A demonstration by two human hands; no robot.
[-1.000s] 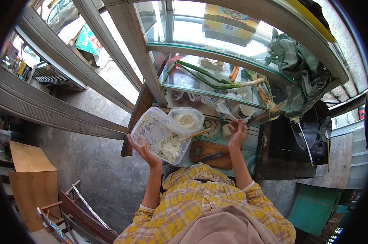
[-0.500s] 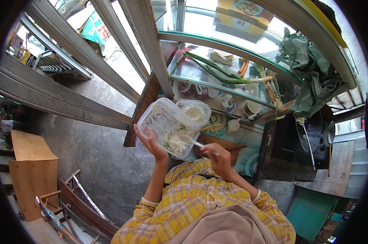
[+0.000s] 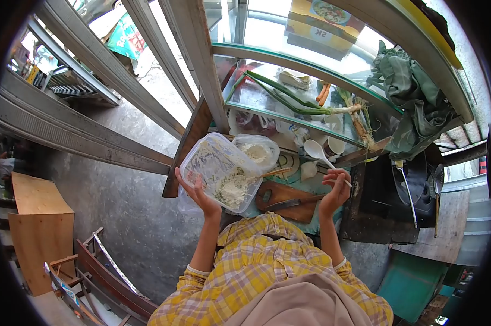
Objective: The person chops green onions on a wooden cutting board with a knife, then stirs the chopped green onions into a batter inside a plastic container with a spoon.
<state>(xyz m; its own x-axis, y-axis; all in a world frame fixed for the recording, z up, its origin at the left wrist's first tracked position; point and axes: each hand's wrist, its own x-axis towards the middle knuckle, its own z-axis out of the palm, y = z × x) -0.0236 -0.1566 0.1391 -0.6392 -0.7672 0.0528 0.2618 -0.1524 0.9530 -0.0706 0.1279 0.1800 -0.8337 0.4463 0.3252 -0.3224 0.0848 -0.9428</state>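
My left hand [image 3: 201, 196] grips the near left side of a clear plastic container [image 3: 202, 157], which is tilted. White flour with green bits [image 3: 233, 188] is heaped in its lower right part. My right hand [image 3: 335, 196] is closed around the handle of a white spoon [image 3: 317, 150], its bowl raised away from the container. Behind the container stands a smaller clear tub [image 3: 271, 145] holding pale flour. A wooden cutting board [image 3: 267, 198] with a knife [image 3: 286, 204] on it lies between my hands.
Spring onions [image 3: 305, 110] and carrots [image 3: 323, 94] lie on a glass shelf ahead. At right are a black wok [image 3: 410, 187] and a long-handled strainer [image 3: 438, 176]. A white cup [image 3: 334, 145] stands below the shelf. Metal shutter posts [image 3: 82, 136] slant on the left.
My right hand has lifted the spoon out of the flour and moved right, over the far side of the cutting board. The knife now shows. My left hand still holds the container.
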